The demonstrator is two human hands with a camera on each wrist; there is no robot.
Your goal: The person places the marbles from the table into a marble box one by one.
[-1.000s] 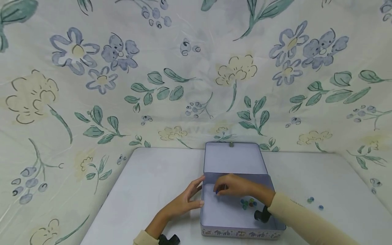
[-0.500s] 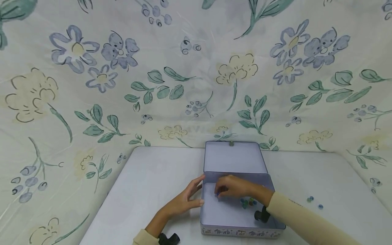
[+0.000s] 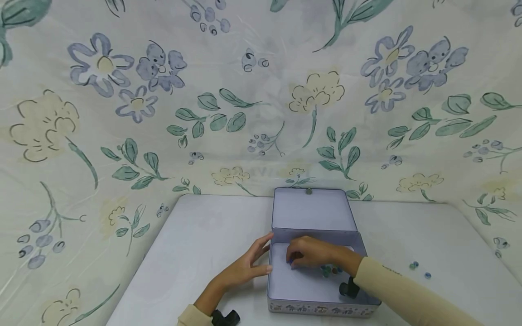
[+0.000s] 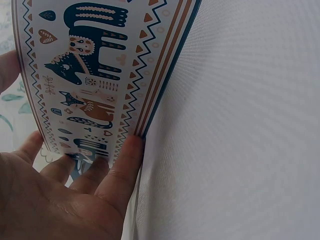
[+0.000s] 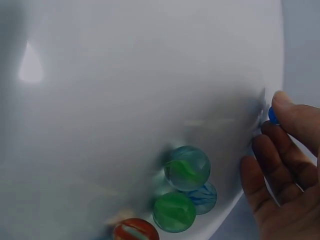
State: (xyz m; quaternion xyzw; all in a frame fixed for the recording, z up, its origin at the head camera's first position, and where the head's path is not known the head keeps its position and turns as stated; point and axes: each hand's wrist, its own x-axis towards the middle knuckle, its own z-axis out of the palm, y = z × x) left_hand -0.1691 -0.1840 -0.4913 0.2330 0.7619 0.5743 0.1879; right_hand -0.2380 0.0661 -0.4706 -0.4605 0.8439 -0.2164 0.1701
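A tin box (image 3: 322,309) stands on the table with its lid (image 3: 314,209) tipped back. In the head view my right hand (image 3: 311,252) is inside it, near the left part of the floor. The right wrist view shows that hand (image 5: 292,165) pinching a blue marble (image 5: 273,116) between thumb and finger, mostly covered by them. Beside it lie a green marble (image 5: 174,213), a clear one with a green swirl (image 5: 187,169), a blue-streaked one (image 5: 203,199) and an orange one (image 5: 135,231). My left hand (image 3: 246,268) rests its extended fingers against the box's animal-printed left wall (image 4: 92,60).
Several loose marbles (image 3: 414,265) lie on the white table (image 3: 212,226) to the right of the box. A flower-printed cloth (image 3: 261,90) rises behind the table. Black wrist cameras (image 3: 349,287) sit on both wrists.
My right hand has shifted slightly toward the front of the box, still pinching the blue marble. My left hand stays against the box wall.
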